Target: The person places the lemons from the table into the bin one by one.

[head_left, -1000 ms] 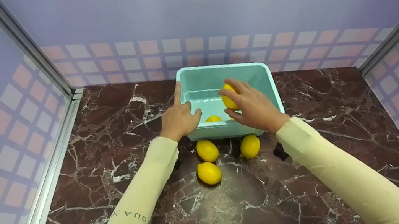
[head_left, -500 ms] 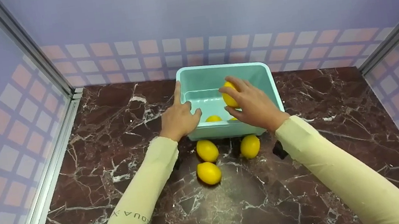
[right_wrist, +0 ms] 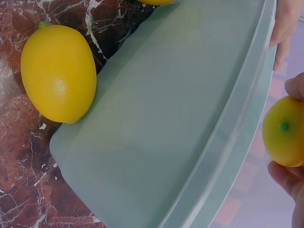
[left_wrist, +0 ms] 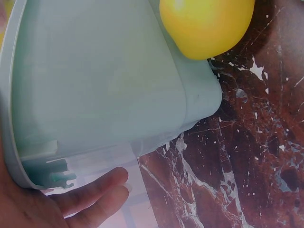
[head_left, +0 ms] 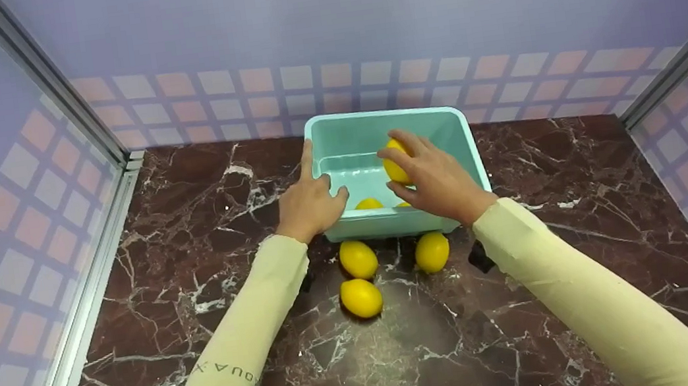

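A light teal plastic bin [head_left: 387,119] stands against the back wall with lemons in it; one lemon [head_left: 369,204] shows behind its front wall, another just peeks out beside my right hand. My left hand [head_left: 309,204] holds the bin at its front left corner, index finger along the side rim, thumb inside. In the left wrist view, two fingers [left_wrist: 102,187] extend outside the bin's wall. My right hand [head_left: 442,180] grips a lemon [head_left: 396,163] over the bin. The right wrist view shows that lemon's green stem end [right_wrist: 284,126] between thumb and fingers.
In front of the bin, a lemon [head_left: 359,259] lies with a second lemon [head_left: 361,298] right below it. A third lemon [head_left: 432,252] sits to the right, close to the bin's front wall. Dark red marble [head_left: 419,356] forms the surface. Tiled-pattern walls [head_left: 219,103] enclose it.
My right hand has shifted very slightly with the lemon still held over the bin. The left hand, the bin and the lemons outside it stay in place.
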Motion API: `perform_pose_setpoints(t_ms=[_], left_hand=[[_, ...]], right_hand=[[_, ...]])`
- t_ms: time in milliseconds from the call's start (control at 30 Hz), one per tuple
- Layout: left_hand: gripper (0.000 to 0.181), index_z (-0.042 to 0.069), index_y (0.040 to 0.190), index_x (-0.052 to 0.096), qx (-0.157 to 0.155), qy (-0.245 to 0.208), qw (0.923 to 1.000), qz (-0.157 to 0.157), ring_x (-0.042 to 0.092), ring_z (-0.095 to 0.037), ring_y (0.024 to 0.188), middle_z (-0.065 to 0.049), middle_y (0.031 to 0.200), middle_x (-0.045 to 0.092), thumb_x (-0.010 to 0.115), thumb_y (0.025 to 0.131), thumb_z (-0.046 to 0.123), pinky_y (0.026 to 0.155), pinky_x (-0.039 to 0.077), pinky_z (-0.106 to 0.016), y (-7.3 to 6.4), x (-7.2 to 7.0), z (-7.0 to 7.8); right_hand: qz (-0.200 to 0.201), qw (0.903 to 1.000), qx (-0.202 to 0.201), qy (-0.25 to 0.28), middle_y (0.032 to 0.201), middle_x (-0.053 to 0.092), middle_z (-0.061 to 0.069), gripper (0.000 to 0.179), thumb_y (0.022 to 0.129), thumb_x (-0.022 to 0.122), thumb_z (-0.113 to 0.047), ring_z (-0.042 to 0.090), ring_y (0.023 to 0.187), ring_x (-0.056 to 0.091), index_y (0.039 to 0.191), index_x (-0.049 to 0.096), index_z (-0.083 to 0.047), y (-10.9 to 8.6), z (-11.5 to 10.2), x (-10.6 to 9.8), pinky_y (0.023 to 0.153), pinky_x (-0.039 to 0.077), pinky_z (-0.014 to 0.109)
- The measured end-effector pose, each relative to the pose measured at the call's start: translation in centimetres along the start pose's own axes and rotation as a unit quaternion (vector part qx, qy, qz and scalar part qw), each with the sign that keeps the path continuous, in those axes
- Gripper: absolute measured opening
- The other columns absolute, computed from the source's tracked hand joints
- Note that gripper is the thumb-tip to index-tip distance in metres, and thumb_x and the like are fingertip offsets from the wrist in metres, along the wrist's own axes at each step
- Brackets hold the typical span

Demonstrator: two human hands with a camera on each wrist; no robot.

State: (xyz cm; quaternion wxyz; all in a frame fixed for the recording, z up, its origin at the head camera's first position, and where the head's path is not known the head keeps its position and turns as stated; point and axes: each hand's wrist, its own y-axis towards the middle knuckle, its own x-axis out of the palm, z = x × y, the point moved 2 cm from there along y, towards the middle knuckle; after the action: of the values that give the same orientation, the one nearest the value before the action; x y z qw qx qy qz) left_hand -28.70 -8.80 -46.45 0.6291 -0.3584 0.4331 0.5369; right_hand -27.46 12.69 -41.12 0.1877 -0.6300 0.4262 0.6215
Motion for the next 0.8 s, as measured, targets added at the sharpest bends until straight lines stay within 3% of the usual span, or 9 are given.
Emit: perform_pose_setpoints(t_ms=[233,467,800], left_hand=[[0.05,0.006,0.117,0.067,0.003,0.004,1.0,0.003,0.06,-0.026,0.066,-0.003,0.165,-0.007,0.044,0.095,0.045,0.062,0.05,-0.041,0.09,0.09,-0.12],[0.047,0.007,0.104,0.069,0.001,-0.003,1.0,0.004,0.058,-0.026,0.063,-0.004,0.165,-0.007,0.043,0.094,0.045,0.059,0.048,-0.04,0.07,0.0,-0.14],[0.052,0.005,0.121,0.066,0.0,-0.003,1.0,0.0,0.059,-0.027,0.066,-0.003,0.165,-0.008,0.043,0.095,0.044,0.06,0.049,-0.04,0.0,0.01,-0.11]], right_hand=[[-0.003,0.9999,0.002,-0.011,0.158,0.027,0.015,0.056,0.092,0.065,-0.034,0.043,0.13,0.045,0.141,0.048,-0.014,-0.08,0.07,-0.18,0.104,0.04,0.057],[0.0,0.9999,0.0,-0.013,0.158,0.026,0.014,0.054,0.093,0.063,-0.034,0.041,0.131,0.045,0.141,0.048,-0.014,-0.27,0.23,-0.21,0.103,0.041,0.057],[0.002,0.9999,0.0,-0.012,0.157,0.03,0.015,0.052,0.093,0.062,-0.033,0.04,0.129,0.047,0.139,0.049,-0.013,-0.52,0.25,-0.11,0.102,0.043,0.056]])
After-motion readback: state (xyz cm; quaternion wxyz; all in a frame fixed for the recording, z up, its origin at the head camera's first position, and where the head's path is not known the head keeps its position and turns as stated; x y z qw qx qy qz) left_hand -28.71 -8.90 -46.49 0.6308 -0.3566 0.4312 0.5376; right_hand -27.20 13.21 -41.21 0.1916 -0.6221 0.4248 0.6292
